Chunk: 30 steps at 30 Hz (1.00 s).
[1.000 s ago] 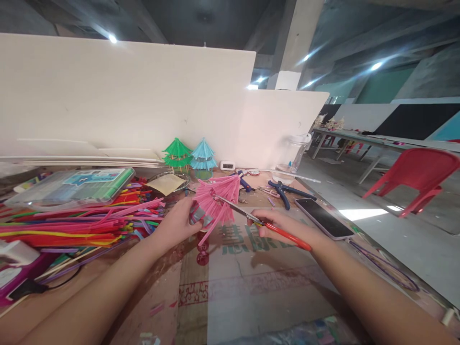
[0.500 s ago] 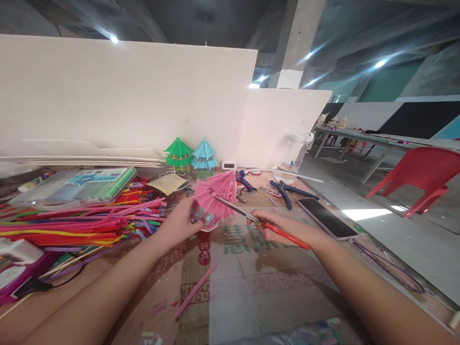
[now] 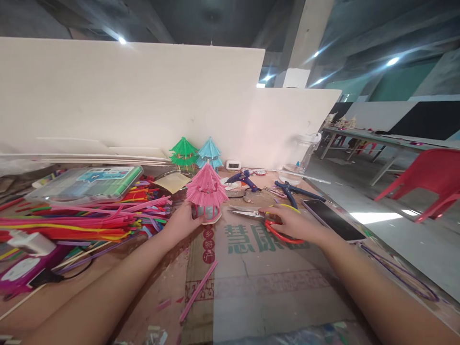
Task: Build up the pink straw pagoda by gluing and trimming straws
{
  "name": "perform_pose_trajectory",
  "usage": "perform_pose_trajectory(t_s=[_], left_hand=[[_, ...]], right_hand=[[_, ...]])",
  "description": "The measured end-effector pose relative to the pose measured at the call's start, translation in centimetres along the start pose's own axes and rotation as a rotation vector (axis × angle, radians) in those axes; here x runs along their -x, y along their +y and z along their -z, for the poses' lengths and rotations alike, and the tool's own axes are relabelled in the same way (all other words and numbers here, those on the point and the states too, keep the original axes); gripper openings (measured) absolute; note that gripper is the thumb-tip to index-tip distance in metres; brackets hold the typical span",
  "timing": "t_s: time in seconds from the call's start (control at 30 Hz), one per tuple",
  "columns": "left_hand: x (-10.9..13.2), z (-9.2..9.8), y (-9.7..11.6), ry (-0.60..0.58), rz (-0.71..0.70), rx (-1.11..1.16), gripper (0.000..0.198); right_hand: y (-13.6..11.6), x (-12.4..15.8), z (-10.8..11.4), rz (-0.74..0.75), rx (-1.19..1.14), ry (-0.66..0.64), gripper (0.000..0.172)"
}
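A pink model pavilion [image 3: 207, 189] with a two-tiered fringed roof stands upright on its pale base, in the middle of the table. My left hand [image 3: 187, 220] grips the lower part of it from the left; some fingertips are hidden behind it. To the right, my right hand [image 3: 283, 220] is on the scissors [image 3: 247, 212], which have red and yellow handles. Their blades point left toward the pavilion and lie low over the cardboard, apart from it. Behind stand a green model pavilion [image 3: 183, 153] and a light blue one [image 3: 209, 152].
Many coloured pipe cleaners [image 3: 79, 225] and a clear plastic case [image 3: 86, 182] lie at left. A glue gun [image 3: 244, 179], blue pliers [image 3: 293, 191] and a phone [image 3: 333, 220] are at right. A pink strip [image 3: 199, 292] lies in front. A white board [image 3: 143, 96] stands behind.
The pink pavilion has gone from tilted to upright on the table. The scissors have moved from its roof down to the right, and their blades now lie nearly level.
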<state>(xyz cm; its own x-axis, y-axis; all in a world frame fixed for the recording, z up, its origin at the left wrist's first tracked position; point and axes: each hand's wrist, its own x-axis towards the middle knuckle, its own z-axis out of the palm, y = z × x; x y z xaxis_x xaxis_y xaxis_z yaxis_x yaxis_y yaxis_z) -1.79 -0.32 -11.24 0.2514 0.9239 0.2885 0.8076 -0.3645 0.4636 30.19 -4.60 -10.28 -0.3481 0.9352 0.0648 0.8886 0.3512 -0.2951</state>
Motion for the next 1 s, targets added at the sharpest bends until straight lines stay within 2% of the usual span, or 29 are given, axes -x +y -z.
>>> perform_pose_trajectory(t_s=[0.13, 0.23, 0.33, 0.43, 0.53, 0.57, 0.67, 0.7, 0.8, 0.87, 0.93, 1.0], left_hand=[[0.0, -0.3, 0.0, -0.035, -0.025, 0.013, 0.023], [0.0, -0.3, 0.1, -0.027, -0.019, 0.012, 0.022], [0.2, 0.0, 0.3, -0.01, -0.033, 0.013, 0.022], [0.5, 0.3, 0.5, 0.007, -0.06, 0.022, 0.027], [0.6, 0.4, 0.6, 0.015, -0.076, 0.028, 0.034], [0.6, 0.4, 0.6, 0.012, -0.074, 0.026, 0.034], [0.6, 0.4, 0.6, -0.005, -0.059, 0.016, 0.032], [0.6, 0.4, 0.7, -0.011, -0.058, 0.014, 0.032], [0.8, 0.7, 1.0, -0.045, -0.073, 0.014, 0.033], [1.1, 1.2, 1.3, -0.095, -0.097, 0.018, 0.028], [1.4, 1.9, 1.7, -0.147, -0.128, 0.022, 0.023], [1.9, 2.8, 2.0, -0.173, -0.148, -0.005, 0.023]], right_hand=[[0.8, -0.6, -1.2, 0.081, 0.026, 0.073, 0.044], [0.1, -0.8, -1.6, 0.142, -0.012, 0.144, 0.032], [-2.9, -0.5, -1.5, 0.243, -0.147, 0.181, 0.027], [-7.3, 0.1, -1.7, 0.394, -0.224, 0.059, 0.026], [-11.0, 0.4, -2.4, 0.611, -0.148, -0.056, 0.041], [-11.8, 0.3, -2.8, 0.676, -0.11, -0.059, 0.04], [-13.1, -0.5, -4.4, 0.814, -0.008, 0.01, 0.018], [-13.1, -0.8, -4.9, 0.838, 0.018, 0.049, 0.018], [-12.7, -1.5, -6.3, 0.819, 0.051, 0.218, 0.019], [-12.1, -1.8, -6.7, 0.719, -0.011, 0.338, 0.018], [-11.5, -1.9, -6.5, 0.582, -0.169, 0.387, 0.018], [-11.1, -2.0, -6.1, 0.428, -0.394, 0.366, 0.016]])
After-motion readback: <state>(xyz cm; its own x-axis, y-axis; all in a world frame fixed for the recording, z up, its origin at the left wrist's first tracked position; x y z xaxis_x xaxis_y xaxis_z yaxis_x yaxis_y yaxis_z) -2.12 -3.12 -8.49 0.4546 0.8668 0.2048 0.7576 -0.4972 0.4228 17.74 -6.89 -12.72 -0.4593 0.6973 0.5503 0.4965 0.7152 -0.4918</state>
